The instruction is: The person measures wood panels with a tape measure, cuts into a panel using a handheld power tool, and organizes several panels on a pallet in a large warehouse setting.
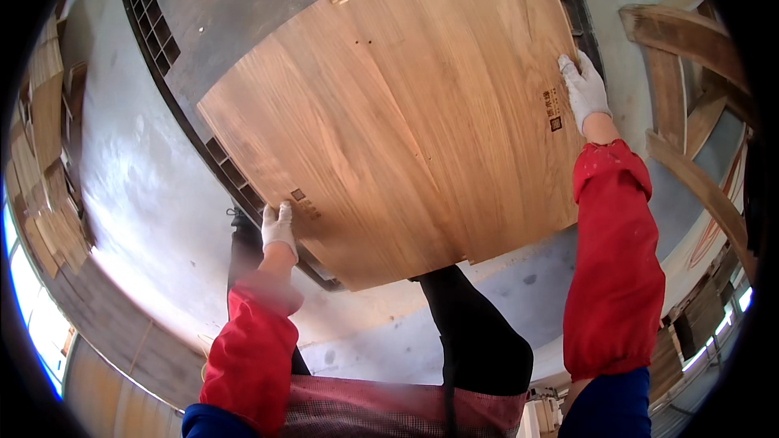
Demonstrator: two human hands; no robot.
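A large light-brown wooden panel (pixel 398 130) lies tilted in front of me, its grain running lengthwise. My left hand (pixel 278 227), in a white glove, is closed on the panel's left edge near a small dark stamp. On the right edge my right hand (pixel 584 93), gloved the same way, grips the board close to another dark printed mark. The fingers beneath the wood are hidden. Two small dark holes show toward the panel's far side, and a notch with a pale chip sits at its far edge. Red sleeve covers reach over both forearms.
Beneath the panel is a dark-framed work table (pixel 243 0) with slotted cells along its sides. Curved wooden pieces (pixel 682 49) stand at the right. Stacked boards (pixel 49 211) line the left wall. My leg (pixel 479 324) is just below the panel's near edge.
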